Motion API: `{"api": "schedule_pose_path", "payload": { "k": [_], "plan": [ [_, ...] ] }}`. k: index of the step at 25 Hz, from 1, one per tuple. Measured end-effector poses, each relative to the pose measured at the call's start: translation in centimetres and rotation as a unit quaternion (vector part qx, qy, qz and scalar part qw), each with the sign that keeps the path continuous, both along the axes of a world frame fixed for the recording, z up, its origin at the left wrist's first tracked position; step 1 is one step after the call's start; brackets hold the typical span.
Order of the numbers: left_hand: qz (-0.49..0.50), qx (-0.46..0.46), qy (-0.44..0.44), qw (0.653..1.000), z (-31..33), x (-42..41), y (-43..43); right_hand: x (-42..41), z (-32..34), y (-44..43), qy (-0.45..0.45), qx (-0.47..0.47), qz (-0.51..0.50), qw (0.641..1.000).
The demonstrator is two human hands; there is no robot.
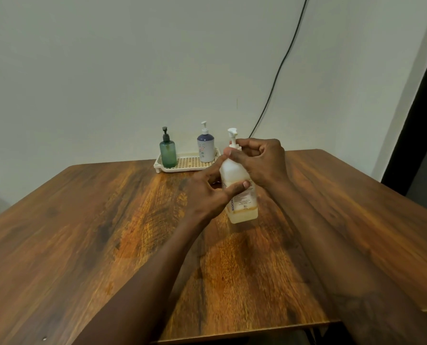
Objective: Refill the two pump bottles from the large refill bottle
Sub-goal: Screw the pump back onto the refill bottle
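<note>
Standing on the tabletop, the refill bottle is gripped at its body by the left hand. Right hand fingers clench its pump collar. Both pump bottles, green and white, stand in the tray behind.

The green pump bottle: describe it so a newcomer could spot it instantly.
At the far edge of the wooden table, against the wall, sits a cream perforated tray. The green pump bottle stands at its left end. Unlike the white-and-blue bottle beside it, it is translucent green with a dark pump.
</note>
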State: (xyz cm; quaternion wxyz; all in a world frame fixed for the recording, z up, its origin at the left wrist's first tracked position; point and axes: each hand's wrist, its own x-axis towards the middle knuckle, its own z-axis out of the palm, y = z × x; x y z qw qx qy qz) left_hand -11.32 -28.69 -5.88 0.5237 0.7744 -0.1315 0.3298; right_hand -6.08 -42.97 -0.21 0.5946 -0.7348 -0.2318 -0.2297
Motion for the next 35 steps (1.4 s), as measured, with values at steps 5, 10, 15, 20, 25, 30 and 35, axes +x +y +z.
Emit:
{"api": "schedule_pose_path", "payload": {
  "k": [5,10,15,20,25,30,35],
  "plan": [
    [0.009,0.025,0.006,1.0,2.6,4.2,-0.1,3.4,1.6,-1.7,-0.024,-0.038,-0.003,0.999],
    [-0.038,0.001,0.058,0.998,5.2,12.1,-1.2,12.2,3.8,-2.9,-0.034,-0.055,-0.046,0.997],
    [-0.061,-0.009,0.111,0.992,7.5,23.3,-1.5,23.9,5.1,-3.6,-0.034,-0.057,-0.063,0.996],
    [-0.034,0.017,0.145,0.989,8.1,33.7,-1.7,33.5,5.3,-3.8,-0.008,-0.063,-0.081,0.995],
    [-0.017,0.037,0.189,0.981,7.7,40.3,-1.7,39.9,4.3,-3.8,0.04,-0.099,-0.093,0.99],
    [-0.002,0.04,0.224,0.974,5.9,43.5,-1.7,43.4,2.4,-3.8,0.068,-0.126,-0.091,0.985],
    [-0.008,0.057,0.236,0.97,4.2,44.5,-1.8,44.4,0.1,-4.4,0.084,-0.108,-0.073,0.988]
  ]
}}
